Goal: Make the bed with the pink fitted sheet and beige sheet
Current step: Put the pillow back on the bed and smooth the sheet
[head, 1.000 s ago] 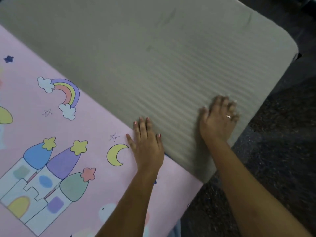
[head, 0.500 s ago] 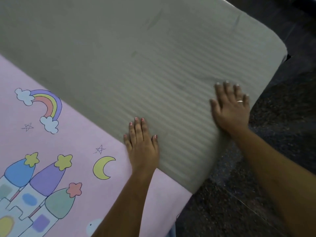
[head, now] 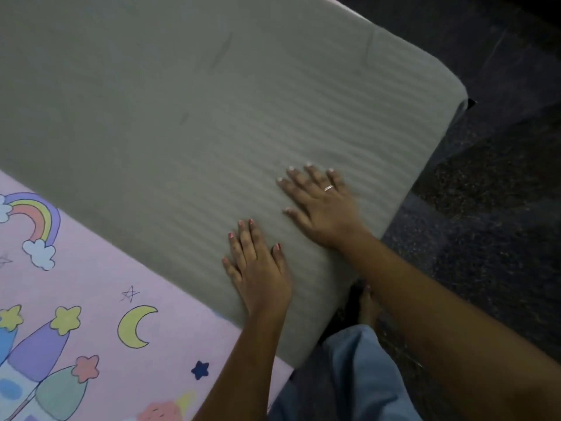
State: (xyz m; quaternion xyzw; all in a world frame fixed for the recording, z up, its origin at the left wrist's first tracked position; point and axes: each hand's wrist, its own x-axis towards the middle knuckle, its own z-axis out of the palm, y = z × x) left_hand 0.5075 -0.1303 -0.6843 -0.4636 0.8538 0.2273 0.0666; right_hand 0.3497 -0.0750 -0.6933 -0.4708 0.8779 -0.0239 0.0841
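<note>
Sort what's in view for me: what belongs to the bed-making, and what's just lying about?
Job: beige sheet, pink sheet, left hand and right hand, both flat on the beige sheet.
Just there: floor, ring on the right hand, trouser leg, foot.

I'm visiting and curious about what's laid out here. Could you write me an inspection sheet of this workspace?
Surface: pink fitted sheet with cartoon prints, showing at lower left.
Job's things: striped beige sheet lies over the pink one, up to the far corner.
Clutter: nothing seen.
Hands: left hand and right hand flat on the beige sheet, fingers straight; ring on the right.
Cables: nothing seen.
Surroundings: dark speckled floor; blue trouser leg and bare foot at lower right.
</note>
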